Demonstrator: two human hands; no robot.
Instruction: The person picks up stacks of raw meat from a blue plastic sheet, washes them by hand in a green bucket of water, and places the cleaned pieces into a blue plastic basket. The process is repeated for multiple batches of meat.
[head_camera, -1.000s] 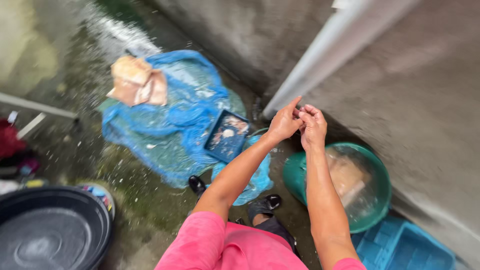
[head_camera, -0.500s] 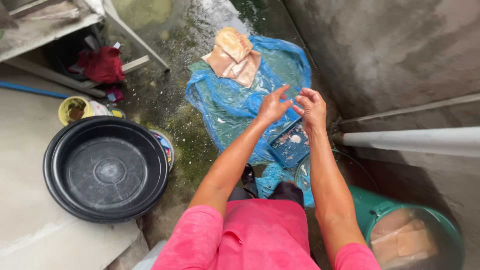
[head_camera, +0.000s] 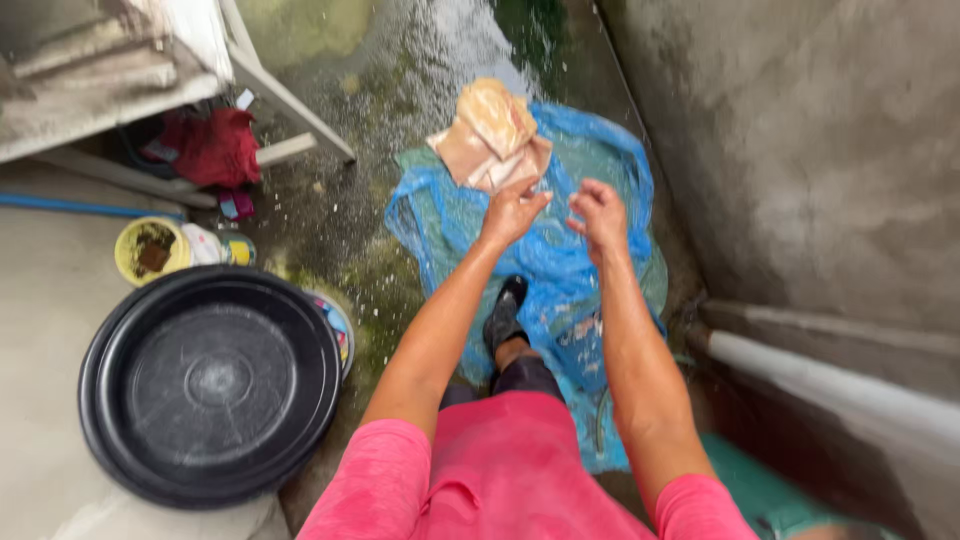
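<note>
Person in a pink top stands on wet, mossy concrete floor (head_camera: 330, 230), both bare arms stretched forward and down. Left hand (head_camera: 512, 212) is over the blue plastic sheet (head_camera: 560, 250), fingers half curled and loose, gripping nothing I can see; its fingertips sit just beside the lower edge of the pale tan folded pieces (head_camera: 490, 135), can't tell if touching. Right hand (head_camera: 600, 215) hangs close by, apart from the left, fingers bent loosely inward, also empty as far as shows. The tan pieces lie stacked at the far end of the blue sheet, partly overlapping it and the wet floor. The sheet is crumpled and spread on the ground along the foot of the grey concrete wall (head_camera: 800, 150). A black shoe (head_camera: 503, 312) stands on the sheet's near part, between the two forearms. To the left, a big round black basin (head_camera: 210, 385) sits on the ground, well apart from the hands. Behind it a small yellow tub (head_camera: 150, 250) with something dark inside, and a red cloth (head_camera: 210, 148) bunched under a white frame (head_camera: 270, 90). A pale pipe (head_camera: 830, 385) runs along the wall at right. A bit of green tub (head_camera: 770, 495) shows at bottom right, mostly cut off.
</note>
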